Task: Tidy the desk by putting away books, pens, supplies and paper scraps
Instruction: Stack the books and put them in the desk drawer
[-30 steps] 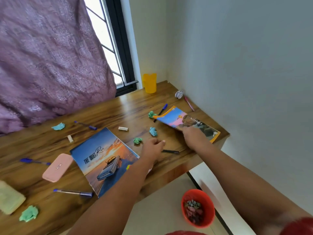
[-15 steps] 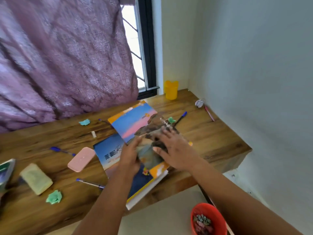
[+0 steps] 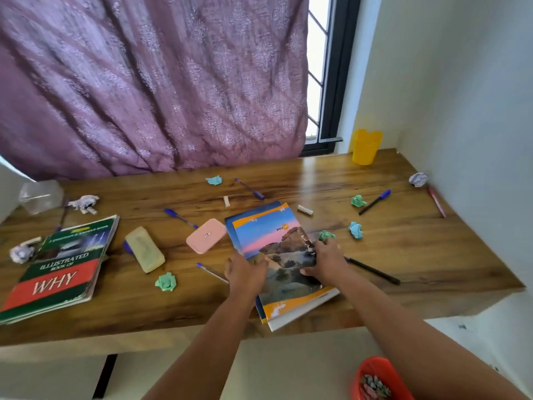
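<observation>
Both hands are squaring up a 2-book stack (image 3: 268,241) at desk (image 3: 403,255) front edge, prob so it can go as one load. L hand (image 3: 245,269) is pressing the stack's left edge, fingers bent over the cover; R hand (image 3: 324,262) is gripping the right edge w/ curled fingers. Lower book is mostly covered, only a blue strip showing. Green scrap (image 3: 326,235) is sitting just beyond R fingers, black pen (image 3: 372,271) right of R hand, pink case (image 3: 205,235) left of L. Big book (image 3: 54,267) far left is getting cut off by frame. Bin (image 3: 377,379) below R arm is partly out of view, contents hard to make out.
</observation>
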